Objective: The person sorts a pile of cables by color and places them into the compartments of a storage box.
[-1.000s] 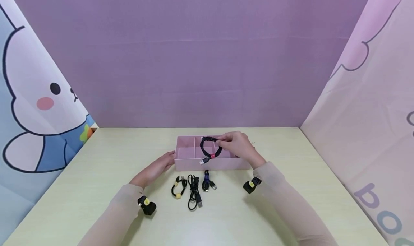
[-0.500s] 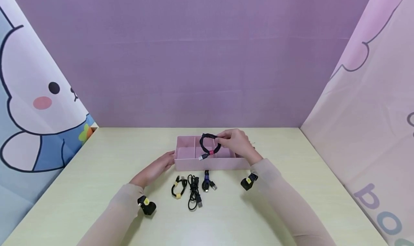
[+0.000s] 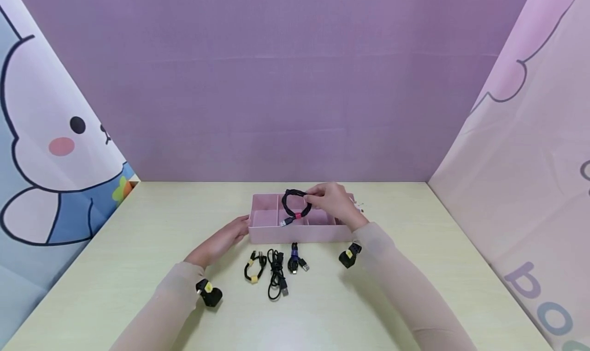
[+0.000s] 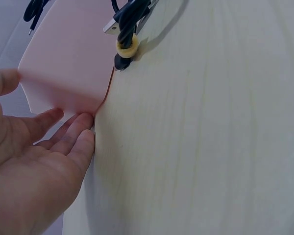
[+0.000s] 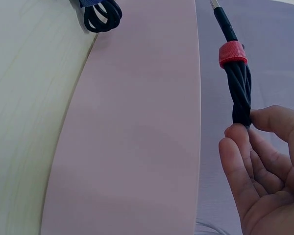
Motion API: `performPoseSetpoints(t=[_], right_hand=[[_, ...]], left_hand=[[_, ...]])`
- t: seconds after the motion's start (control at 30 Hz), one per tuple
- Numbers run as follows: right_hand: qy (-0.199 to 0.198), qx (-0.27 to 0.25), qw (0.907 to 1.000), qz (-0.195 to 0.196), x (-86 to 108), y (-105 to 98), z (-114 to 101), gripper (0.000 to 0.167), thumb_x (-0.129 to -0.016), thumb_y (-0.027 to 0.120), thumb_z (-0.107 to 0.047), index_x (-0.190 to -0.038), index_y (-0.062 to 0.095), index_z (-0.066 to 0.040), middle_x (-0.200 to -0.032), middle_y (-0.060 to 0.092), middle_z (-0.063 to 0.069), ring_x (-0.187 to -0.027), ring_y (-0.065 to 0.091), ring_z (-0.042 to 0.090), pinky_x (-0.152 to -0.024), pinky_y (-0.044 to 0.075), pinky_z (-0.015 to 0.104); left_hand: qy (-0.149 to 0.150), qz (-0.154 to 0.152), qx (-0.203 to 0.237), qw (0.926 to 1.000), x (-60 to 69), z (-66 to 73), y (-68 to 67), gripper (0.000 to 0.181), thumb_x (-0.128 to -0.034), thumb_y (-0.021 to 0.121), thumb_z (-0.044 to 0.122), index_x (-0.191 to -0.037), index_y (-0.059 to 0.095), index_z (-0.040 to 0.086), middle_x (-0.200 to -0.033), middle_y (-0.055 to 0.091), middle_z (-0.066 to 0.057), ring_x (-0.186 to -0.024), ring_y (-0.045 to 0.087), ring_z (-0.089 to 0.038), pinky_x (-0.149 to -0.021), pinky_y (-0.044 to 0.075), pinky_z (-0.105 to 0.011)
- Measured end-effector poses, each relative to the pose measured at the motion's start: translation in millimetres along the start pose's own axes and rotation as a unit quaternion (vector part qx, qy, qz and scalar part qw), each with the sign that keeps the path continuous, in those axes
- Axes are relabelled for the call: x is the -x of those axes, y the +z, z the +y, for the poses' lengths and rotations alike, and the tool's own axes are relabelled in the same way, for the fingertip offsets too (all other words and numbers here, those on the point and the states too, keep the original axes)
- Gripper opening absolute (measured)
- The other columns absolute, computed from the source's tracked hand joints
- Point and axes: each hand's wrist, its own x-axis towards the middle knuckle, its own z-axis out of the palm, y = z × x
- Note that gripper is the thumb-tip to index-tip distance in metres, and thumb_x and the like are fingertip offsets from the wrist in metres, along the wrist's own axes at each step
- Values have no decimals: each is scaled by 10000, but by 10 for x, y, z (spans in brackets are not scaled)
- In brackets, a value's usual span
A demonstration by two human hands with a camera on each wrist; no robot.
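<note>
**Right grip holding a cable coil above a divided box, left grip against the box's end**

My right grip (image 3: 334, 202) pinches a black cable coil (image 5: 238, 93) between thumb and fingertips. The coil hangs to the left of that grip, its red strap (image 5: 233, 54) low on the ring and its plug (image 3: 285, 221) pointing left and toward me. Under it sits a pink box (image 3: 301, 234) with compartments; from my head, the coil overlaps the second from the left and the divider to its right.

My left grip (image 3: 221, 243) holds nothing. Its fingers are loosely spread, with fingertips touching the box's left end, probably to steady it.

Between my two grips, on the desk (image 3: 295, 325) just in front of the box, lie three more cables: a yellow-strapped cable (image 3: 261, 260) nearest my left grip, a longer black bundle (image 3: 276, 275), and a purple-strapped cable (image 3: 294, 255).

I judge the step in hand to be placing the coil. The next move would call for centring it over one compartment, tucking the plug clear of the divider, lowering, then parting thumb and fingers.
</note>
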Motion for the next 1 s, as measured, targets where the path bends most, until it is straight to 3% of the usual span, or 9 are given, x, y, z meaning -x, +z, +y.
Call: performPoseSetpoints(t=[0.37, 0.67, 1.0], right_hand=[[4, 141, 9999, -28, -52, 58, -9, 222, -949, 718, -253, -1118, 775, -121, -915, 757, -21, -834, 732, 301, -753, 591, 368], [141, -57, 9998, -121, -90, 86, 34, 221, -955, 710, -244, -1119, 775, -111, -988, 753, 20, -851, 731, 314, -789, 600, 384], [292, -46, 9994, -198, -94, 100, 31, 201, -957, 705, -224, -1112, 780, -120, -1011, 747, 20, -881, 725, 313, -825, 591, 406]], left_hand=[[-46, 22, 30, 10000, 7, -7, -7, 649, -1096, 289, 477, -1601, 190, 82, -1612, 284, -143, -1468, 285, -323, -1208, 225, -433], [-8, -11, 19, 10000, 8, -18, -17, 780, -1045, 321, 602, -1601, 181, 73, -1617, 274, -140, -1471, 281, -309, -1210, 219, -412], [7, -35, 14, 10000, 5, -18, -11, 776, -1049, 318, 593, -1600, 181, 64, -1618, 271, -142, -1470, 284, -310, -1209, 225, -411]])
